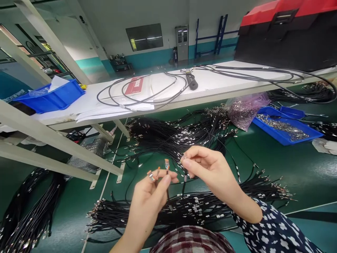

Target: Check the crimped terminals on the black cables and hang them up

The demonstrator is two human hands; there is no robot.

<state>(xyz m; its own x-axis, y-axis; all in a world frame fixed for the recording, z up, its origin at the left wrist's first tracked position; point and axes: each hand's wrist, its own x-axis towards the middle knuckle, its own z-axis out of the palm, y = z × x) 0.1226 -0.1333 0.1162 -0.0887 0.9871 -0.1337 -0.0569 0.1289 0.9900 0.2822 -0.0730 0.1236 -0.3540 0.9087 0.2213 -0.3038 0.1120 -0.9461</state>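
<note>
Three small orange-tipped connectors point(166, 164) stand up from my left hand point(152, 196), its thumb and fingers closed on the dark leads beneath them, above the green tabletop point(265, 156). Just beside it, my right hand point(210, 172) has thumb and forefinger pinched together on a small tip point(183, 159) that is too tiny to make out, with a black cable point(185, 176) hanging just below; the two hands are near each other but apart. Under them, a front bundle point(195, 207) of black cables with pale sleeves lies across the tabletop, a back bundle point(168, 135) spreads beyond it, and a left bundle point(34, 207) lies off to my left. Near the back bundle's right end sits a pinkish bag point(243, 110) of small parts, then a blue tray point(286, 140) holding loose metal pieces point(281, 127). Over these runs a white shelf point(216, 84), carrying a blue bin point(61, 98), looped cables point(122, 105), a black-handled tool point(192, 81) and a red-and-black toolbox point(286, 42). Farther off, a grey cabinet point(182, 44) stands by the wall.
</note>
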